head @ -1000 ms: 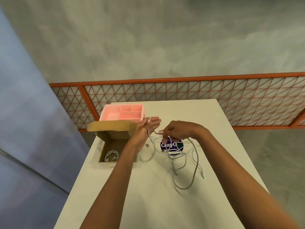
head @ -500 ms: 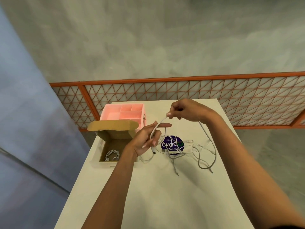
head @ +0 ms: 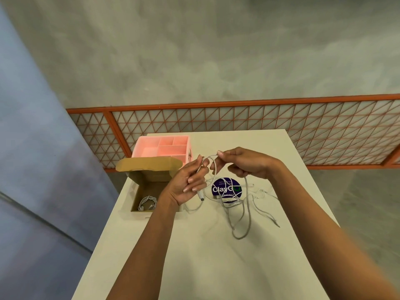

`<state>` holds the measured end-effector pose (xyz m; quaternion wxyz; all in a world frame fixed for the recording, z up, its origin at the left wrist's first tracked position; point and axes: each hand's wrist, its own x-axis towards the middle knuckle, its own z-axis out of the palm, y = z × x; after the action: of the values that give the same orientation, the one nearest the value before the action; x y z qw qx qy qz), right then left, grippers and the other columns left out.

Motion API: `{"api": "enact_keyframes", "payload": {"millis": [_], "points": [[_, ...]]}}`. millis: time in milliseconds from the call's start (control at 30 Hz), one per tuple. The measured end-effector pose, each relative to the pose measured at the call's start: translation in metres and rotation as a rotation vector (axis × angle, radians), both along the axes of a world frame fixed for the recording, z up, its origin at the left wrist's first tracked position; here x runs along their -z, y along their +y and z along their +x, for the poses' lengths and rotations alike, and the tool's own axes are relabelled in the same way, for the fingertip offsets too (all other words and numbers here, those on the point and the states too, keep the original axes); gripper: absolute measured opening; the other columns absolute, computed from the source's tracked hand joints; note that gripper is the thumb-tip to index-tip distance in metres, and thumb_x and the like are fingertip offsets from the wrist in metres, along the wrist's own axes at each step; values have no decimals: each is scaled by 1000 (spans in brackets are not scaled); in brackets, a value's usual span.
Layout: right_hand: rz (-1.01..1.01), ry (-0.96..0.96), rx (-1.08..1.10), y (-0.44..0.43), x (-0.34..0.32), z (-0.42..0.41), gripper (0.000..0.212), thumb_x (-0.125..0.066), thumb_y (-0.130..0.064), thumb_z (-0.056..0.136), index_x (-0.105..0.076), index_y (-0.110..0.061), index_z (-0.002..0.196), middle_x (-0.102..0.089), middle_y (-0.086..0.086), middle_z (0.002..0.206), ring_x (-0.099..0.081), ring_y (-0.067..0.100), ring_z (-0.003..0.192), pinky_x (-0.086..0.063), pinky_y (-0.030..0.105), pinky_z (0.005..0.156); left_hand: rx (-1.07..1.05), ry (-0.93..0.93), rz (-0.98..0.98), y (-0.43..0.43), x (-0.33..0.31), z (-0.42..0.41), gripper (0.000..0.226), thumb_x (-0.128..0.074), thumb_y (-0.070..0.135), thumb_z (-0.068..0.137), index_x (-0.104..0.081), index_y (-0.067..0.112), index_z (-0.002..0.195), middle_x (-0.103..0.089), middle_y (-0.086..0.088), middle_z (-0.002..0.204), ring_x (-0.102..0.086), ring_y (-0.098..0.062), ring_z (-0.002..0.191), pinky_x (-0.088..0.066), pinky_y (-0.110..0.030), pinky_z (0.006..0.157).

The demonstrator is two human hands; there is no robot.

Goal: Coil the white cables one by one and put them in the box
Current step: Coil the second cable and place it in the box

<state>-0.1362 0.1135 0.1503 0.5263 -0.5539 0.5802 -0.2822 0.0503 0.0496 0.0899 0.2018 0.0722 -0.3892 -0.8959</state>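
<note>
I am observing the left hand (head: 186, 182) raised above the tabletop (head: 216, 267), palm toward the camera, fingers curling round the white cable (head: 208, 157). The plug (head: 199, 194) is hanging out below the palm. The right hand (head: 244, 163) is pinching the same cable between thumb and fingertips at 2 o'clock from the left hand.

Against the frame half a second ago, the right hand is sitting lower and closer to the left. The stretch of cable between the two hands, then drawn nearly straight, is now arching into a small loop over the left fingers. The slack is hanging from the right hand toward 6 o'clock and is trailing nearer the tabletop's middle than before. The left hand is holding roughly the same spot.

The open cardboard box (head: 138, 191) is standing at 9 o'clock from the left hand, unmoved, with one coiled cable (head: 148, 202) lying inside as before. The pink divided tray (head: 162, 146) is sitting at 12 o'clock from the box. The loose cables (head: 264, 211) are lying across and beside the purple round disc (head: 226, 189).
</note>
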Motion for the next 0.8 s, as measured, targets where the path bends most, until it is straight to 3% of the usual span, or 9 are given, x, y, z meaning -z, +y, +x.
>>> {"api": "enact_keyframes", "payload": {"millis": [67,167,367,467,633,800], "points": [[19,-135,14,-1,8,1,43,-35,-39,101,-64,-8,98,-69,-3,91,-25,6,44,-22,17,44,1,-16,-6,-1,0,-1,23,-62,31,90,-55,12,80,-41,7,42,-34,-1,25,-35,-16,36],[38,-304,70,-4,14,3,38,-35,-37,101,-56,-9,87,-61,-1,82,-26,4,43,-20,14,39,-40,-49,-23,-1,0,0,31,-40,29,97,-57,15,75,-40,8,42,-34,-1,29,-40,-18,45],[32,-252,160,-10,15,5,32,-42,-42,98,-45,-18,77,-42,-7,65,-23,4,46,-18,14,39,-144,-41,-37,1,10,0,31,-41,27,95,-58,16,71,-41,8,44,-39,-5,37,-53,-26,74],[-3,-226,182,-10,16,7,33,-42,-43,98,-41,-19,76,-42,-6,66,-23,5,47,-18,16,42,-160,8,-12,0,12,1,25,-58,31,90,-58,14,72,-39,9,41,-35,-2,33,-52,-23,67],[-141,-50,158,-10,14,11,33,-39,-41,100,-42,-18,76,-47,-3,69,-26,5,47,-23,17,45,-182,-18,34,0,4,-1,33,-30,25,101,-56,10,86,-36,8,40,-30,-2,30,-46,-19,56],[-320,176,156,-11,16,14,33,-39,-34,101,-49,-14,77,-55,-2,64,-39,1,49,-33,12,51,-159,-25,57,0,-1,-1,29,-31,21,99,-55,7,92,-38,6,47,-32,-3,33,-48,-22,54]]}}
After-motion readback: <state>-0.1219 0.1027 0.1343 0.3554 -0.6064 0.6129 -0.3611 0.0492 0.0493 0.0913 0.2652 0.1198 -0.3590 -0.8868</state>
